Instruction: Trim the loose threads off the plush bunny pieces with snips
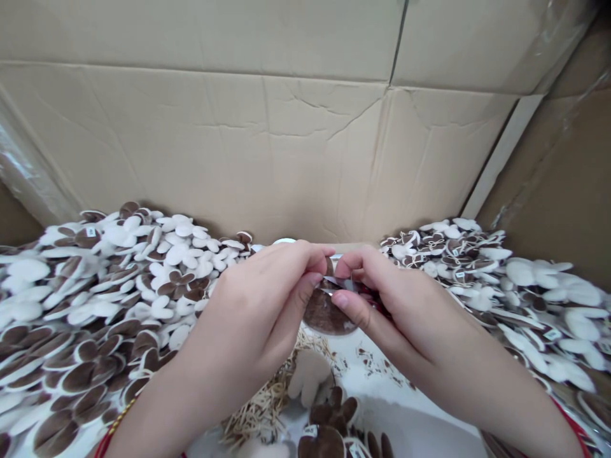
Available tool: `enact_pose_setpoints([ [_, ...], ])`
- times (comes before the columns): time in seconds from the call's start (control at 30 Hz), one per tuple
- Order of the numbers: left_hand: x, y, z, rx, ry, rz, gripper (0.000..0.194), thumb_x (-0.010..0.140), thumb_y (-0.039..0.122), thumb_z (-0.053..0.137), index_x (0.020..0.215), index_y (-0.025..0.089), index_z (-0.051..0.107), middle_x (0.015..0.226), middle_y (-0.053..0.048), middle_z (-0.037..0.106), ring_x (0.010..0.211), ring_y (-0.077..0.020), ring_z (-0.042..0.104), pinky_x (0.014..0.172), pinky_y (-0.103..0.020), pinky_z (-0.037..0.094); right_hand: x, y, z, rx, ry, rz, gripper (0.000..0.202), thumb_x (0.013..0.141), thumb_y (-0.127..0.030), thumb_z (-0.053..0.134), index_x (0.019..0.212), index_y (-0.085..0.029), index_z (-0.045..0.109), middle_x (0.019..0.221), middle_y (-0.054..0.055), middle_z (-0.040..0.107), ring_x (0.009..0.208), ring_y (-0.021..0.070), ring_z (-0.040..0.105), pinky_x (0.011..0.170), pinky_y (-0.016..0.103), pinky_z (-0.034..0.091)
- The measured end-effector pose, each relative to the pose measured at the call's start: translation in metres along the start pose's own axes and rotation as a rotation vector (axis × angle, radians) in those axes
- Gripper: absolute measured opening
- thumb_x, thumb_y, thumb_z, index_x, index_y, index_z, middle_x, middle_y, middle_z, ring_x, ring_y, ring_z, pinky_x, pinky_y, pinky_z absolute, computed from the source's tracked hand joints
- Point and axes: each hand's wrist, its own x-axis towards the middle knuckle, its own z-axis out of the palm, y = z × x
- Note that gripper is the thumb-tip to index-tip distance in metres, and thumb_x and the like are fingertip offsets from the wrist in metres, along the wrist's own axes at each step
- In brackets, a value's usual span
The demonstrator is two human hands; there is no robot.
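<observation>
In the middle of the head view, my left hand (pixel 272 299) is closed, its thumb and fingertips pinching the upper part of a brown plush piece (pixel 329 315) with a pale edge. My right hand (pixel 386 299) is closed around small scissors (pixel 341 283); their silver blades show between the hands, and something dark red shows under the palm. The blades lie close to my left fingertips, in front of the plush piece. Whatever is between the blades is too small to make out.
Heaps of brown and white rabbit-shaped plush pieces lie left (pixel 176 254) and right (pixel 525 273). Below my hands are a pile of straw-coloured strings (pixel 260 407), scattered clippings (pixel 382 366) and several tagged plush pieces (pixel 322 439) on the white table (pixel 420 420). A cardboard wall (pixel 214 140) stands behind.
</observation>
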Motion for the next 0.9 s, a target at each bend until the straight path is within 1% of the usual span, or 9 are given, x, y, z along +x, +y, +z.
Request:
enact_pose_setpoints([
  [0.13,0.0008,-0.0001,-0.0004,-0.011,-0.027,-0.010,0.016,0.095,0.013,0.045,0.103,0.019,0.057,0.082,0.003,0.066,0.070,-0.0106,0.063,0.064,-0.022,0.045,0.0008,0.0002,-0.0005,-0.020,-0.013,0.000,0.013,0.099,-0.031,0.040,0.097,-0.023,0.051,0.078,0.000,0.068,0.065,0.0187,0.058,0.059,0.030,0.043],
  [0.27,0.0006,0.0000,-0.0004,0.011,-0.037,-0.006,0.015,0.096,0.014,0.043,0.094,0.018,0.057,0.078,0.002,0.065,0.067,-0.0125,0.061,0.061,-0.024,0.044,0.0016,-0.0009,-0.0013,-0.043,-0.011,0.005,0.013,0.099,-0.031,0.039,0.097,-0.024,0.050,0.074,0.000,0.068,0.061,0.0187,0.059,0.057,0.030,0.043],
  [0.37,0.0004,0.0009,0.0000,0.012,-0.040,-0.001,0.016,0.096,0.014,0.042,0.093,0.017,0.057,0.077,0.001,0.064,0.067,-0.0131,0.061,0.060,-0.025,0.044,0.0019,-0.0015,-0.0010,-0.066,-0.007,-0.001,0.013,0.098,-0.030,0.038,0.096,-0.023,0.050,0.073,0.000,0.068,0.060,0.0190,0.060,0.056,0.030,0.043],
  [0.5,0.0014,0.0011,0.0001,0.038,-0.042,0.016,0.015,0.095,0.012,0.043,0.097,0.016,0.057,0.081,0.000,0.065,0.071,-0.0130,0.062,0.062,-0.024,0.045,0.0022,-0.0012,0.0002,-0.110,0.008,0.000,0.014,0.098,-0.030,0.038,0.095,-0.023,0.050,0.070,0.000,0.066,0.057,0.0188,0.058,0.053,0.029,0.041],
  [0.63,0.0031,-0.0004,0.0007,0.089,-0.036,0.053,0.013,0.094,0.011,0.045,0.095,0.016,0.057,0.080,0.001,0.065,0.072,-0.0122,0.061,0.062,-0.022,0.044,0.0033,-0.0005,0.0011,-0.133,0.014,0.004,0.012,0.098,-0.029,0.040,0.091,-0.024,0.048,0.068,-0.002,0.064,0.054,0.0175,0.056,0.053,0.028,0.039],
  [0.77,0.0029,-0.0013,0.0019,0.087,-0.027,0.047,0.014,0.094,0.009,0.044,0.095,0.018,0.055,0.081,0.001,0.065,0.073,-0.0120,0.062,0.062,-0.021,0.044,0.0037,0.0000,0.0014,-0.142,0.019,-0.006,0.012,0.098,-0.027,0.040,0.090,-0.024,0.048,0.066,-0.002,0.063,0.052,0.0162,0.055,0.051,0.027,0.037],
  [0.9,0.0010,-0.0014,0.0017,0.062,-0.040,0.033,0.014,0.094,0.010,0.044,0.088,0.020,0.052,0.082,0.002,0.065,0.072,-0.0119,0.061,0.063,-0.022,0.044,0.0028,0.0004,0.0013,-0.150,0.013,-0.012,0.012,0.099,-0.028,0.040,0.091,-0.024,0.048,0.066,-0.002,0.063,0.053,0.0165,0.055,0.052,0.028,0.037],
])
